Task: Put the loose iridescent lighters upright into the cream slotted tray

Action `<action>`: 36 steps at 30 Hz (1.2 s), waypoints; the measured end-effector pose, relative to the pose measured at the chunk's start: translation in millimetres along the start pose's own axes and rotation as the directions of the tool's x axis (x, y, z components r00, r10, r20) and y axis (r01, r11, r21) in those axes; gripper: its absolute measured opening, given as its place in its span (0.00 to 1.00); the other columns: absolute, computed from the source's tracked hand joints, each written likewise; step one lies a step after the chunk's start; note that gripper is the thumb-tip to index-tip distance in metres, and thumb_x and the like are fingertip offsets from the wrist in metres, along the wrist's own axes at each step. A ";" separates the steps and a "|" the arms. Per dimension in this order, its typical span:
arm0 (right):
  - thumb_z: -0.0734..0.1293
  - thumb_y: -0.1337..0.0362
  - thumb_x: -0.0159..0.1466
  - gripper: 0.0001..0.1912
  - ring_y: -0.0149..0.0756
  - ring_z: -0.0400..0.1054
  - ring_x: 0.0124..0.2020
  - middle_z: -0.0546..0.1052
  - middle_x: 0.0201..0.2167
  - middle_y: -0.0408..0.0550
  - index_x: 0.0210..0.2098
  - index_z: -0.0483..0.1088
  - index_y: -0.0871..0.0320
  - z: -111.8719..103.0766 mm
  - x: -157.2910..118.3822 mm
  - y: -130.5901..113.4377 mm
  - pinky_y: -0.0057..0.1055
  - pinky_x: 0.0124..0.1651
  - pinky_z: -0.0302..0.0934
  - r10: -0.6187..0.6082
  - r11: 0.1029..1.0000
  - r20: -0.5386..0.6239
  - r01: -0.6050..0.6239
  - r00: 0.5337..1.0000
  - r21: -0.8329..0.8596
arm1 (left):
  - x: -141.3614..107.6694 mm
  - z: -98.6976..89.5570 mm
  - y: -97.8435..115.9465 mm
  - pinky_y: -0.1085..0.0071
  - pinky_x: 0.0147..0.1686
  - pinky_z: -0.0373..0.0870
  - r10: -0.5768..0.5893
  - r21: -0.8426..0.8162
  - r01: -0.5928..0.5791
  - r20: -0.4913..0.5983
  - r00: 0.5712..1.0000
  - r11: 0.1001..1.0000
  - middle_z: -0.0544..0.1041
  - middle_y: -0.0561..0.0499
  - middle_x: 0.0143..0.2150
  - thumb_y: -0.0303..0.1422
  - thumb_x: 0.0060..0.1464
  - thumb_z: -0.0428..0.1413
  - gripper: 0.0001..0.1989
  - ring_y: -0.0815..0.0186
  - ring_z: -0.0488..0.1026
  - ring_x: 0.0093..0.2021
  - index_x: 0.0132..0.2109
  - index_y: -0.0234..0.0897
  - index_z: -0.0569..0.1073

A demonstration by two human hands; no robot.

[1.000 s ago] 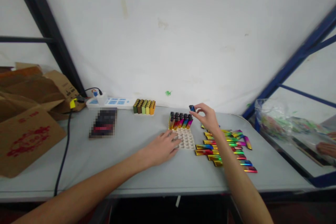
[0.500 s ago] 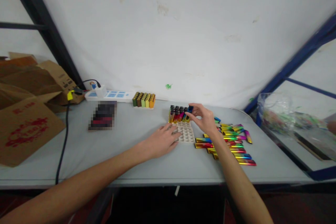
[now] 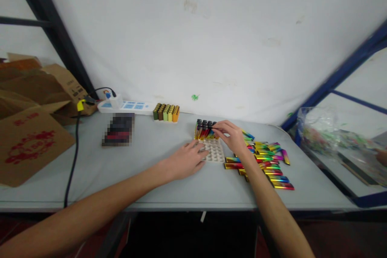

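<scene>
A white tray (image 3: 217, 154) with rows of holes lies on the table, its front rows bare. Shiny coloured lighters (image 3: 202, 130) with black tops stand upright in its back rows. My left hand (image 3: 188, 159) rests with fingers spread on the tray's left edge. At the right end of the standing rows, my right hand (image 3: 229, 134) pinches a lighter by its dark top; the fingers hide most of it. Under and beside my right forearm lies a loose pile of metallic rainbow lighters (image 3: 272, 172).
A second block of green, brown, yellow and orange lighters (image 3: 166, 113) stands near the wall, beside a white power strip (image 3: 137, 107). A blurred dark box (image 3: 118, 130) lies at left. Cardboard boxes (image 3: 33, 145), a black cable (image 3: 72, 165) and a plastic bag (image 3: 320, 129) flank the table.
My right hand has lowered the lighter from above the tray into the end of the standing row. My left hand stays on the tray. The view has tilted slightly.
</scene>
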State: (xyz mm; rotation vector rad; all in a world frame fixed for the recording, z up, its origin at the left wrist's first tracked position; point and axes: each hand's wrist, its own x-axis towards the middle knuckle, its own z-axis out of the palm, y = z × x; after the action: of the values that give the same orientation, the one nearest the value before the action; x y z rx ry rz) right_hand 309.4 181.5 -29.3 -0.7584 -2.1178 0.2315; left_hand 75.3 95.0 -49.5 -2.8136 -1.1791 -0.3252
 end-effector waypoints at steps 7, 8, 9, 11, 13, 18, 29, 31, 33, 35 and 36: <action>0.66 0.54 0.75 0.13 0.41 0.79 0.44 0.81 0.45 0.53 0.47 0.80 0.53 8.1 -1.1 1.2 0.38 0.47 0.79 0.004 1.000 0.006 -0.004 1.000 0.025 | -0.2 -0.3 1.4 0.51 0.62 0.70 -0.017 -0.016 0.017 -0.002 1.000 1.000 0.74 0.39 0.63 0.35 0.70 0.57 0.16 0.46 0.68 0.66 0.62 0.40 0.75; 0.66 0.54 0.75 0.13 0.41 0.79 0.44 0.81 0.45 0.53 0.47 0.80 0.52 9.3 -1.0 0.9 0.38 0.47 0.79 0.006 1.000 0.007 -0.006 1.000 0.028 | -0.1 0.1 1.3 0.51 0.62 0.70 -0.018 -0.022 0.017 -0.009 1.000 1.000 0.74 0.39 0.63 0.35 0.70 0.57 0.16 0.46 0.69 0.66 0.62 0.40 0.75; 0.66 0.54 0.75 0.13 0.41 0.79 0.44 0.81 0.45 0.53 0.47 0.80 0.52 10.0 -0.8 0.8 0.38 0.47 0.79 0.009 1.000 0.007 -0.009 1.000 0.029 | -0.1 0.5 1.2 0.51 0.62 0.70 -0.015 -0.028 0.015 -0.016 1.000 1.000 0.74 0.39 0.63 0.35 0.70 0.57 0.16 0.46 0.69 0.66 0.62 0.40 0.75; 0.66 0.54 0.75 0.13 0.41 0.79 0.44 0.81 0.45 0.53 0.46 0.81 0.52 10.3 -0.8 0.4 0.38 0.48 0.79 0.009 1.000 0.016 -0.009 1.000 0.027 | 0.1 1.2 0.8 0.51 0.62 0.70 -0.008 -0.031 0.008 -0.024 1.000 0.999 0.74 0.39 0.63 0.34 0.70 0.57 0.16 0.46 0.69 0.65 0.62 0.40 0.75; 0.66 0.54 0.75 0.14 0.41 0.78 0.44 0.81 0.44 0.53 0.45 0.81 0.53 9.1 -0.7 -0.4 0.38 0.48 0.78 0.000 1.000 0.027 0.000 1.000 0.016 | 0.3 1.1 0.6 0.50 0.62 0.70 -0.006 -0.028 0.006 -0.023 1.000 1.000 0.74 0.39 0.63 0.34 0.70 0.57 0.17 0.45 0.69 0.66 0.62 0.40 0.75; 0.65 0.53 0.75 0.16 0.37 0.77 0.39 0.78 0.49 0.55 0.46 0.81 0.54 -4.0 1.5 1.0 0.35 0.44 0.76 0.002 0.997 -0.036 -0.004 0.999 -0.077 | 0.0 -0.9 1.1 0.50 0.62 0.71 -0.010 -0.022 0.010 -0.001 1.000 1.000 0.73 0.38 0.64 0.34 0.70 0.57 0.17 0.45 0.69 0.66 0.63 0.39 0.74; 0.72 0.58 0.67 0.13 0.45 0.78 0.43 0.83 0.41 0.56 0.47 0.80 0.58 -58.2 -27.7 79.9 0.38 0.52 0.69 0.582 0.651 0.003 -0.463 0.813 -0.602 | -1.8 3.9 -2.9 0.51 0.62 0.70 0.003 -0.031 -0.003 -0.017 1.000 1.000 0.73 0.40 0.65 0.35 0.71 0.55 0.18 0.46 0.69 0.66 0.65 0.42 0.73; 0.75 0.56 0.65 0.14 0.45 0.79 0.42 0.84 0.40 0.55 0.46 0.80 0.57 -56.2 -33.1 83.8 0.36 0.49 0.69 0.617 0.639 0.039 -0.471 0.786 -0.608 | -1.4 4.1 -2.8 0.52 0.62 0.70 0.001 -0.018 -0.001 -0.016 1.000 1.000 0.73 0.40 0.65 0.35 0.71 0.55 0.18 0.47 0.69 0.66 0.65 0.42 0.73; 0.75 0.56 0.64 0.14 0.46 0.80 0.40 0.85 0.38 0.54 0.46 0.80 0.56 -53.5 -34.4 83.6 0.36 0.46 0.70 0.624 0.645 0.056 -0.474 0.779 -0.600 | -0.7 4.0 -2.7 0.53 0.62 0.70 0.002 -0.006 -0.002 -0.016 1.000 1.000 0.74 0.41 0.64 0.35 0.71 0.56 0.17 0.47 0.69 0.66 0.64 0.42 0.73; 0.75 0.58 0.65 0.14 0.45 0.80 0.39 0.85 0.37 0.53 0.48 0.80 0.56 -51.9 -32.5 81.4 0.35 0.44 0.70 0.628 0.652 0.068 -0.476 0.776 -0.590 | -0.1 3.6 -2.8 0.53 0.62 0.70 0.005 -0.003 -0.005 -0.018 1.000 1.000 0.74 0.41 0.64 0.34 0.71 0.56 0.17 0.48 0.69 0.65 0.64 0.42 0.74; 0.75 0.60 0.65 0.14 0.45 0.80 0.38 0.85 0.36 0.52 0.49 0.80 0.56 -51.8 -30.8 79.9 0.35 0.44 0.70 0.625 0.658 0.072 -0.475 0.777 -0.584 | 0.1 3.3 -2.8 0.54 0.62 0.70 0.008 -0.002 -0.008 -0.019 1.000 1.000 0.74 0.41 0.64 0.34 0.71 0.56 0.17 0.48 0.69 0.65 0.64 0.42 0.74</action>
State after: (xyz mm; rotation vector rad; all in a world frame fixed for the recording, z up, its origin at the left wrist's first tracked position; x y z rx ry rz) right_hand 398.5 221.8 -50.8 -1.8263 -2.1564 0.0527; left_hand 73.9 97.5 -52.7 -2.8096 -1.1647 -0.3527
